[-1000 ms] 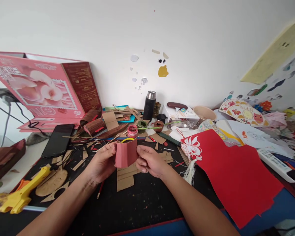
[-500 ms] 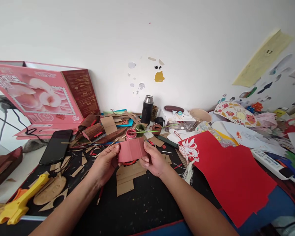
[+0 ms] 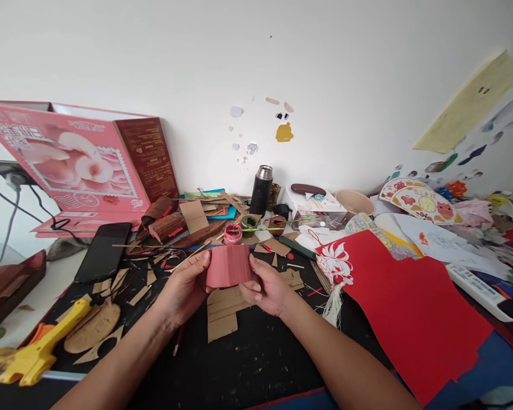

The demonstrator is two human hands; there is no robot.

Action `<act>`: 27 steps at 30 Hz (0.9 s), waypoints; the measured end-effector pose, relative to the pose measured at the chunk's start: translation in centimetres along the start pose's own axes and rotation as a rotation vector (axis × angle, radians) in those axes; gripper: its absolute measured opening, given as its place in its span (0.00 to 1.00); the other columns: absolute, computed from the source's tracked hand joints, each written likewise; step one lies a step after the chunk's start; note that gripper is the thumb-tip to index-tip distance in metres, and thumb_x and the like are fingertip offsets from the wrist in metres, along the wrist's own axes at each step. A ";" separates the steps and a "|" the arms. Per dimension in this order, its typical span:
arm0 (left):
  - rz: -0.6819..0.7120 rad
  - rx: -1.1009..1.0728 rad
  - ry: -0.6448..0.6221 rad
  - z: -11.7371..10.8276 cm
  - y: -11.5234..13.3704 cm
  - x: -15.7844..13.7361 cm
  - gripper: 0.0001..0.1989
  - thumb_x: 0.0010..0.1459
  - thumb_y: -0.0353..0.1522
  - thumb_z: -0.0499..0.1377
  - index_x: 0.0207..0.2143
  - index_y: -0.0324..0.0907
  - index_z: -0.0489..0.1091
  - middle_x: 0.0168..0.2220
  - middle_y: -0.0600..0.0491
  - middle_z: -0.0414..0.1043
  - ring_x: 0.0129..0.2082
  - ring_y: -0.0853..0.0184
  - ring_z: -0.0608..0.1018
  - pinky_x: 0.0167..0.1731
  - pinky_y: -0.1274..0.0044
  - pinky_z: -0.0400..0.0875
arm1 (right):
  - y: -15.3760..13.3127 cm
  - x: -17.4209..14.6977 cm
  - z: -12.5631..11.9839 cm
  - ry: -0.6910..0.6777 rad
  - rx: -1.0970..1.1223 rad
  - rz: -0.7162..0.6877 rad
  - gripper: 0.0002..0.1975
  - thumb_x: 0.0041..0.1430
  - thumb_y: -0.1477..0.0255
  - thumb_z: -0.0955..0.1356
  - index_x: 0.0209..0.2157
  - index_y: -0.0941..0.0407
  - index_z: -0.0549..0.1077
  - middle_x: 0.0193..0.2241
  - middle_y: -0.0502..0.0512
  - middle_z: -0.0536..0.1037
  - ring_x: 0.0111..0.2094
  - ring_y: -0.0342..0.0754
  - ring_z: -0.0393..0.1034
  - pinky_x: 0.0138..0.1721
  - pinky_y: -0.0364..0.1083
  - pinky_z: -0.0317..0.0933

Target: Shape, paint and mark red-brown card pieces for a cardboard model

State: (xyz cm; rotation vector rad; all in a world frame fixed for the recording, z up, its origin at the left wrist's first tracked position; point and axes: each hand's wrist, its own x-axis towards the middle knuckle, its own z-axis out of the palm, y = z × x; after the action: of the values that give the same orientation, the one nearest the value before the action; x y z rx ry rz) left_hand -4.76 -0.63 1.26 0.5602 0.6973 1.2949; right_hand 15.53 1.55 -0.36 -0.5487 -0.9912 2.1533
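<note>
A curved piece of pink-painted cardboard [image 3: 228,266] is held up between my two hands above the black work mat. My left hand [image 3: 188,285] grips its left edge, thumb in front and fingers behind. At the right edge, my right hand [image 3: 267,286] pinches it between thumb and fingers. Just beyond the piece stands an open jar of red paint [image 3: 233,233], beside a jar of green paint [image 3: 249,222] with a green stick across it. Brown cardboard offcuts [image 3: 222,324] lie on the mat below my hands.
A yellow glue gun [image 3: 47,347] and black phone [image 3: 103,252] lie left. At the back are a pink box [image 3: 89,165], brown-painted cardboard rolls [image 3: 167,228] and a black flask [image 3: 261,191]. Red paper [image 3: 410,313], a green-handled knife [image 3: 298,247] and a power strip [image 3: 481,290] lie right.
The pink cardboard is tilted and bent slightly differently, now showing a more rounded face. Both hands keep their hold. The whole view has shifted a little.
</note>
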 end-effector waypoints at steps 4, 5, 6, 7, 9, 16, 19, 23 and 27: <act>0.038 -0.023 0.076 0.1 0.2 0.3 0.26 0.43 0.40 0.84 0.41 0.36 0.83 0.30 0.53 0.80 0.23 0.72 0.74 0.20 0.82 0.71 | -0.1 0.0 0.0 0.071 -0.043 -0.034 0.30 0.58 0.41 0.77 0.37 0.54 0.72 0.15 0.38 0.62 0.14 0.39 0.49 0.18 0.43 0.39; 0.049 -0.024 0.077 0.1 0.2 0.3 0.26 0.44 0.40 0.83 0.42 0.37 0.83 0.30 0.53 0.79 0.22 0.73 0.73 0.19 0.83 0.70 | -0.1 0.0 0.0 0.080 -0.061 -0.038 0.31 0.58 0.41 0.76 0.38 0.55 0.73 0.15 0.38 0.63 0.14 0.39 0.50 0.18 0.43 0.39; 0.053 -0.021 0.067 0.1 0.2 0.3 0.25 0.46 0.41 0.83 0.42 0.37 0.83 0.28 0.54 0.78 0.20 0.74 0.71 0.17 0.83 0.68 | -0.1 0.0 0.0 0.088 -0.075 -0.043 0.31 0.58 0.40 0.76 0.38 0.55 0.73 0.15 0.39 0.63 0.14 0.39 0.51 0.18 0.43 0.39; 0.046 -0.012 0.049 0.0 0.1 0.3 0.24 0.48 0.42 0.82 0.42 0.37 0.83 0.26 0.56 0.76 0.19 0.74 0.70 0.16 0.83 0.66 | -0.1 0.0 0.1 0.095 -0.081 -0.049 0.31 0.57 0.40 0.77 0.38 0.55 0.74 0.16 0.39 0.64 0.14 0.39 0.52 0.18 0.43 0.39; 0.008 0.013 0.004 0.1 0.0 0.2 0.23 0.50 0.43 0.81 0.41 0.38 0.82 0.24 0.56 0.74 0.17 0.74 0.69 0.14 0.83 0.65 | -0.1 0.1 0.1 0.114 -0.073 -0.069 0.31 0.56 0.41 0.78 0.37 0.55 0.73 0.16 0.39 0.64 0.14 0.39 0.51 0.18 0.42 0.40; -0.079 0.043 -0.079 0.9 -0.4 -0.3 0.27 0.45 0.45 0.83 0.40 0.38 0.82 0.25 0.52 0.79 0.19 0.70 0.77 0.16 0.83 0.69 | -0.1 0.1 0.2 0.095 -0.053 -0.075 0.32 0.55 0.40 0.78 0.32 0.54 0.69 0.17 0.41 0.65 0.14 0.38 0.52 0.17 0.42 0.41; -0.084 0.047 -0.082 1.0 -0.6 -0.3 0.27 0.44 0.45 0.83 0.39 0.38 0.83 0.25 0.52 0.79 0.20 0.70 0.76 0.17 0.83 0.69 | -0.1 0.0 0.3 0.066 -0.051 -0.054 0.30 0.57 0.42 0.78 0.32 0.54 0.69 0.18 0.41 0.66 0.14 0.38 0.53 0.18 0.42 0.40; -0.069 0.088 -0.098 0.9 -1.0 -0.3 0.26 0.45 0.47 0.82 0.37 0.39 0.83 0.25 0.53 0.78 0.18 0.72 0.73 0.18 0.82 0.68 | 0.2 0.0 0.1 0.042 -0.056 -0.050 0.31 0.57 0.41 0.77 0.33 0.54 0.70 0.18 0.41 0.67 0.14 0.38 0.55 0.18 0.42 0.42; -0.083 0.107 -0.113 0.7 -1.5 -0.2 0.25 0.47 0.48 0.82 0.35 0.38 0.83 0.24 0.52 0.78 0.17 0.73 0.72 0.18 0.82 0.67 | 0.6 0.1 -0.2 0.028 -0.057 -0.030 0.31 0.58 0.41 0.77 0.33 0.55 0.71 0.19 0.42 0.69 0.15 0.39 0.57 0.18 0.42 0.46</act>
State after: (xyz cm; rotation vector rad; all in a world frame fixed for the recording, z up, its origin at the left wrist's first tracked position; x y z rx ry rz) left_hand -3.25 -1.14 0.69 0.6788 0.6915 1.1444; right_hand 15.37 1.43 -0.94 -0.5864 -1.0416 2.0908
